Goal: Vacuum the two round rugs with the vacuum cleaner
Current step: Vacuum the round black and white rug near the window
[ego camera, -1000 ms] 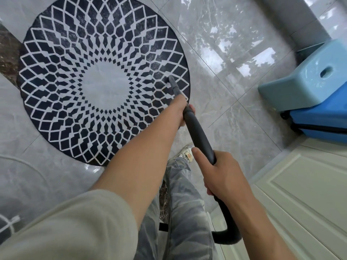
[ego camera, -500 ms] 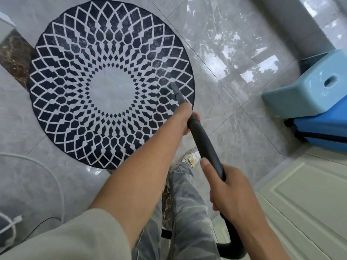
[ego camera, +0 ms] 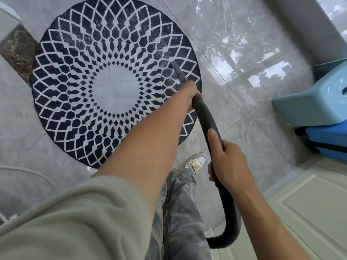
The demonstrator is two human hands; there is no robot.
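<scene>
A round rug (ego camera: 105,53), dark navy with a white diamond lattice and a pale centre, lies on the grey tiled floor. The dark grey vacuum hose (ego camera: 206,121) runs from the lower middle up to a narrow nozzle (ego camera: 177,71) whose tip rests on the rug's right part. My left hand (ego camera: 189,91) grips the hose just behind the nozzle. My right hand (ego camera: 228,164) holds the hose lower down, thumb laid along it. Only one rug shows in the head view.
A light blue plastic stool (ego camera: 311,107) lies on a blue case (ego camera: 330,139) at the right. A cream panelled door (ego camera: 309,207) fills the lower right. A white cable (ego camera: 28,171) curves at the lower left. My shoe (ego camera: 195,162) stands below the rug.
The nozzle tip has slid further onto the rug, up and away from me. Both hands kept their hold on the hose. The view has shifted so the rug sits more to the right.
</scene>
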